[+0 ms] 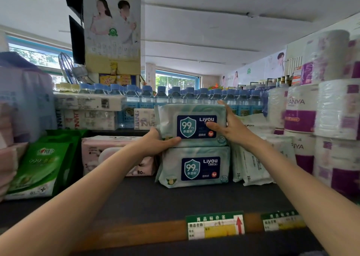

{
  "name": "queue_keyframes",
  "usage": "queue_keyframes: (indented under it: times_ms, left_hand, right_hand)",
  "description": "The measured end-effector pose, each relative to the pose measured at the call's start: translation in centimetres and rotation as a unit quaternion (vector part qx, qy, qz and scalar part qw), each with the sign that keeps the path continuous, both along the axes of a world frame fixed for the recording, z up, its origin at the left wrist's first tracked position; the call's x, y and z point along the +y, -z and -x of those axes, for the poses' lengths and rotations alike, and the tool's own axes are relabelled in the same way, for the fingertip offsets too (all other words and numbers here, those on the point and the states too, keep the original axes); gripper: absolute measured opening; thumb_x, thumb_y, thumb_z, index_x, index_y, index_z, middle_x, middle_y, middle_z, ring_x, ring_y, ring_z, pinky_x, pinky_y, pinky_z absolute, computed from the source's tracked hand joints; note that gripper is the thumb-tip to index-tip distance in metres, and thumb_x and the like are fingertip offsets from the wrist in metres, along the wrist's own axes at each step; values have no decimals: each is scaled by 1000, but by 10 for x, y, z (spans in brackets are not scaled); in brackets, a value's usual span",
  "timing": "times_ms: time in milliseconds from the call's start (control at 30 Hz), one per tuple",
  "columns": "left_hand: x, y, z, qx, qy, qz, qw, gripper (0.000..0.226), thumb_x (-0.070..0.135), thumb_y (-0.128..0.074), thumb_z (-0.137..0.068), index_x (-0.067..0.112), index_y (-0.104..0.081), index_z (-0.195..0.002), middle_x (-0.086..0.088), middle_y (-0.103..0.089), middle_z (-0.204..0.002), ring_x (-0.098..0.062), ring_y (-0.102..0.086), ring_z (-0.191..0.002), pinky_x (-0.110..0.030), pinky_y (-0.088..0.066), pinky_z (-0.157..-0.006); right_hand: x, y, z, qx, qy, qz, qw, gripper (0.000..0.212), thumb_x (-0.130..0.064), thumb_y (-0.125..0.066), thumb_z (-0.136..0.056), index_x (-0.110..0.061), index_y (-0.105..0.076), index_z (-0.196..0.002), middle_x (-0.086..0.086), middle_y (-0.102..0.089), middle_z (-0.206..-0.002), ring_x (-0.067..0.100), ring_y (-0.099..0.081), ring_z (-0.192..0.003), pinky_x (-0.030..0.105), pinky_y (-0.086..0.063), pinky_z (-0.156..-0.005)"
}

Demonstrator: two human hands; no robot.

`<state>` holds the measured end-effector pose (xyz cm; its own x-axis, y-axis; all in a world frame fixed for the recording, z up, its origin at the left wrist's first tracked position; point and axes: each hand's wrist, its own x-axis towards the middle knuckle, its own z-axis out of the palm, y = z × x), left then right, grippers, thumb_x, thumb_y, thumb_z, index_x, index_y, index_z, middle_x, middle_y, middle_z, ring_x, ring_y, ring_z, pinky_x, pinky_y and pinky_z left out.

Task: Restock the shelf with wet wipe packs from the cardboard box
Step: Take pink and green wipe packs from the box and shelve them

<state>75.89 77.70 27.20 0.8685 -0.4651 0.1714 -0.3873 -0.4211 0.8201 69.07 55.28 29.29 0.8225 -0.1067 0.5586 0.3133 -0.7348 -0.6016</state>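
Wet wipe pack, upper (191,124): pale teal wrapper, dark blue label with a "99" shield, lying flat on top of an identical lower pack (194,167); the two form a short stack on the dark shelf (148,199).

Left hand (157,143): at the upper pack's lower left corner, thumb curled along its bottom front edge, the other fingers hidden behind the pack, gripping it.

Right hand (231,126): at the upper pack's right end, thumb pressed on the blue label, fingers wrapped over the top right corner, gripping it.

Pink pack (118,154): just left of the stack, lying flat, marked "80".

Green packs (41,170): further left of the stack, standing tilted at the shelf's left end.

White packs (253,166): just right of the stack, standing on edge, leaning.

Tissue rolls (331,109): well right of the stack, white and purple wrappers, stacked in columns.

Water bottles (175,96): behind the stack, blue caps, in close rows.

Boxed tissue packs (89,110): behind and left of the stack, piled flat.

Price tag (215,225): on the shelf's front edge below the stack, green and yellow with a red arrow; a second tag (282,219) to its right.
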Motion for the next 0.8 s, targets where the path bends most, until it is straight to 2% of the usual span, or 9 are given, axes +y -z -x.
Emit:
queue_keyframes:
  times_ms: [67, 167, 233, 333, 367, 433, 533, 667, 800]
  left_hand:
    - [-5, -3, 2, -36, -32, -42, 998, 107, 66, -73, -57, 12, -31, -140, -6, -50, -136, -24, -52, -120, -38, -51, -92]
    - [-14, -11, 20, -159, -135, -93, 974, 119, 56, -72, -67, 6, 0, -148, -19, -16, -152, -37, -19, -141, -49, -23, -115]
    - [-19, -15, 34, -222, -159, -77, 959, 123, 52, -71, -70, 6, 14, -147, -20, -3, -155, -36, -6, -144, -47, -13, -117]
    - [-24, -11, 42, -299, -169, -75, 936, 121, 49, -69, -75, 12, 21, -145, -20, 5, -155, -37, -1, -144, -47, -8, -117]
    - [-25, -9, 45, -328, -175, -90, 924, 118, 48, -67, -76, 15, 22, -145, -19, 9, -155, -37, 2, -144, -48, -7, -116]
    - [-26, -8, 52, -394, -180, -114, 894, 108, 42, -64, -81, 19, 19, -147, -16, 17, -155, -35, 10, -144, -50, -3, -116]
    - [-28, -11, 65, -455, -147, -139, 867, 86, 30, -56, -88, 20, 4, -149, -11, 18, -156, -30, 17, -144, -49, 3, -116]
    - [-43, -6, 101, -488, -66, -105, 864, 66, 25, -52, -88, 17, -19, -145, -11, 0, -156, -30, 1, -145, -47, -7, -116]
    - [-78, 16, 160, -491, 62, -56, 867, 60, 21, -51, -85, 15, -29, -141, -11, -13, -153, -31, -11, -141, -46, -15, -113]
  right_hand:
    - [-1, 1, -1, -4, 4, -6, 1000, 88, -37, -63, -83, -23, -6, -148, 9, -31, -151, 29, -40, -132, 37, -33, -107]
    - [1, 0, 3, -4, 6, -7, 1000, 90, -38, -64, -82, -22, -6, -148, 9, -23, -154, 29, -34, -136, 43, -31, -111]
    - [2, -2, 5, -4, 7, -11, 1000, 90, -36, -64, -82, -20, -5, -149, 8, -21, -155, 29, -32, -137, 41, -30, -112]
    - [5, -3, 10, -9, 28, 2, 1000, 88, -33, -63, -84, -17, -6, -149, 6, -18, -156, 27, -30, -138, 25, -28, -103]
    - [7, -3, 12, -15, 39, 7, 999, 89, -34, -64, -84, -16, -6, -149, 5, -18, -156, 26, -28, -139, 24, -28, -102]
    - [10, -2, 16, -32, 68, 27, 997, 95, -40, -67, -80, -16, -6, -150, 5, -14, -157, 24, -21, -142, 32, -24, -110]
    - [16, -3, 33, -48, 123, 66, 989, 96, -45, -66, -79, -16, -7, -150, 9, -15, -155, 24, -18, -142, 39, -21, -114]
    - [18, -1, 82, -57, 187, 100, 976, 77, -40, -61, -86, -19, -18, -146, 15, -23, -147, 28, -28, -136, 41, -27, -111]
    - [10, 21, 155, -38, 264, 126, 955, 67, -27, -61, -88, -18, -24, -143, 15, -30, -142, 29, -36, -130, 35, -33, -107]
